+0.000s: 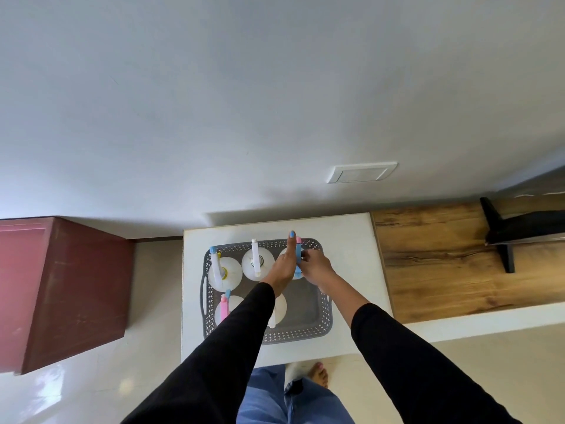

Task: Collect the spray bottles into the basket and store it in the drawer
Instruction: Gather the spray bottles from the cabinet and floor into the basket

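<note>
Grey perforated plastic forms the basket (pixel 324 316) that sits on the small white table (pixel 345 237) below us, and both our hands are over its far right corner. Our left hand (pixel 282 264) is stretched out nearly flat, one finger pointing straight ahead along the pink-and-blue spray head of the bottle at far right (pixel 298 261); it touches that head from the left side without wrapping it. Our right hand (pixel 316 266) has its fingers curled in and pinches the same spray head from the right, near the trigger. So this bottle stands upright in the basket directly between the two hands.

Four more bottles stand upright in the basket: one with a blue and white head at far left (pixel 221 269), one with a white head at far centre (pixel 257 261), one with a pink head at near left (pixel 225 310), and one at near centre (pixel 278 307) mostly hidden behind our left sleeve (pixel 232 338).

How the held bottle's body sits is hard to make out, since both hands cover most of it. The near right part of the basket floor shows bare grey. A wooden cabinet top (pixel 434 264) adjoins the table on the right.
</note>
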